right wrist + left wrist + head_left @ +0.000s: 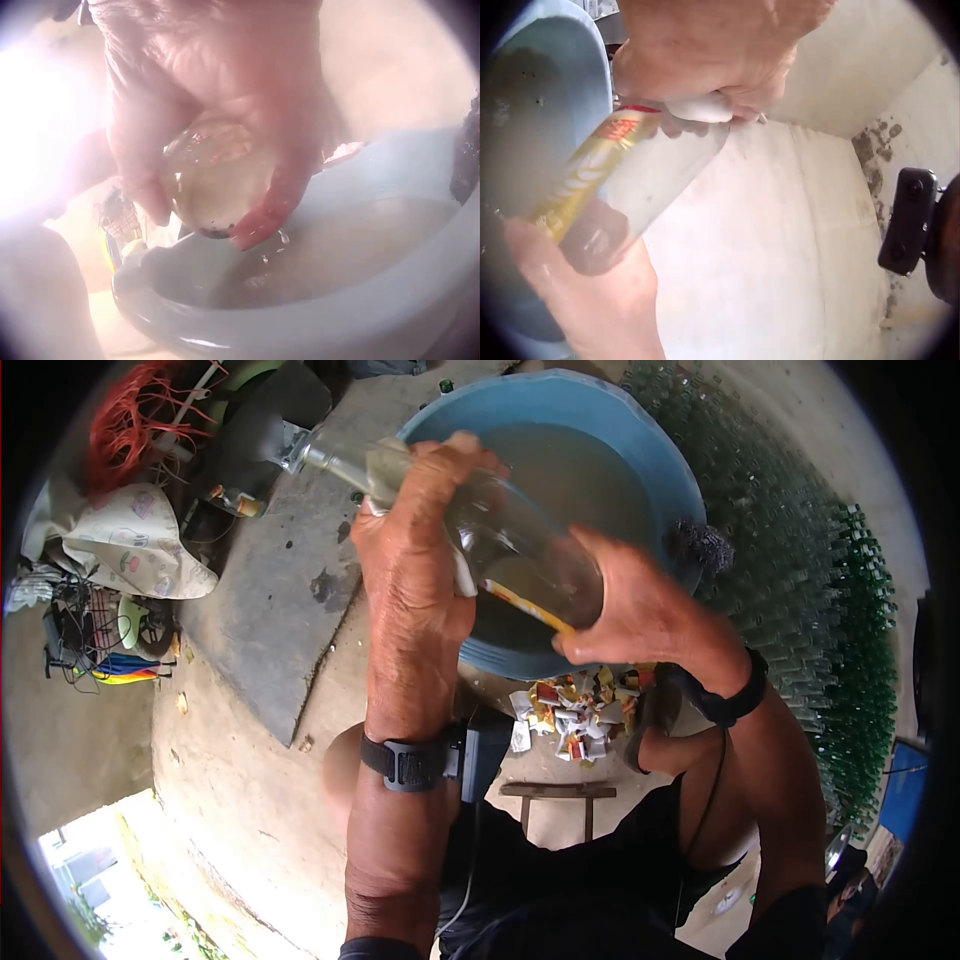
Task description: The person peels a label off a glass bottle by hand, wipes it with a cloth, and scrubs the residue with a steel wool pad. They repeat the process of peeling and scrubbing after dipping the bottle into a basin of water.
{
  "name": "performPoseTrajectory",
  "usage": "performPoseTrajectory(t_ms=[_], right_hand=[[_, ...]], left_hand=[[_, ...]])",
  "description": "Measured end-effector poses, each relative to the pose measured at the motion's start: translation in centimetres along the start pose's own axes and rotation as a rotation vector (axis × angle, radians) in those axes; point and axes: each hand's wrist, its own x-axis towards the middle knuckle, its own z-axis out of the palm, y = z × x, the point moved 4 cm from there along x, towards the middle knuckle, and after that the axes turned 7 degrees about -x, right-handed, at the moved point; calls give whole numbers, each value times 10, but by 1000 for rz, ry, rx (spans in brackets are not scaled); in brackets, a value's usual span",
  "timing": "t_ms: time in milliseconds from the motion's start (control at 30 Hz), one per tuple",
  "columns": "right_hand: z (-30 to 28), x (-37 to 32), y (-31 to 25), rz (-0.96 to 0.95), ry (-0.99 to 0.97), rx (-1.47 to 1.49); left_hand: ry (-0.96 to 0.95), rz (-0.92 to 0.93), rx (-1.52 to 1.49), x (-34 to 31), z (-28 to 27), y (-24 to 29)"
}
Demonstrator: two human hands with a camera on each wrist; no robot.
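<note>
A clear glass bottle (pixel 535 550) with a gold label strip (pixel 585 176) is held slantwise over a blue basin (pixel 655 470) of cloudy water. My left hand (pixel 412 550) grips it near the shoulder through a white cloth (pixel 701 107), with the neck pointing to the upper left in the head view. Around the base end curls my right hand (pixel 650 605), thumb and fingers on opposite sides. In the right wrist view the round bottle base (pixel 221 184) shows between those fingers, and water drops (pixel 283 238) fall beside them.
Torn label scraps (pixel 585 715) lie in front of the basin, near a small wooden stool (pixel 558 790). A dark scrubber (pixel 703 547) sits at the basin's right rim. Stacked clear bottles (pixel 780 580) and green bottles (pixel 870 660) fill the right side. A dark slab (pixel 270 630) lies at left.
</note>
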Motion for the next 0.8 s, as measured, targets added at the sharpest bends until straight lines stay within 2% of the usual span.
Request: performPoseTrajectory(t_ms=[67,100,267,400,533,667,733,767,800], right_hand=[[-2,-2,1,-37,-46,187],[-6,-5,-1,1,-112,286],[-9,-21,-17,243,-408,767],[-17,-21,-26,292,-495,823],[-18,-19,-37,285,-450,864],[-16,-24,-32,391,-498,961],[-8,-24,-21,330,-626,1071],[-5,-24,-18,299,-689,1125],[-8,-23,-19,312,-635,1122]], left_hand=[[-114,-90,-12,0,-1,-1],[-198,-112,-17,0,-2,-1],[-324,-234,-279,-4,6,-9],[-296,-221,-267,-5,5,-11],[-279,-183,-190,-7,5,-2],[-334,-200,-281,-4,2,7],[-404,-235,-365,-5,3,11],[-375,-214,-335,-6,4,11],[-332,-175,-278,-7,4,12]])
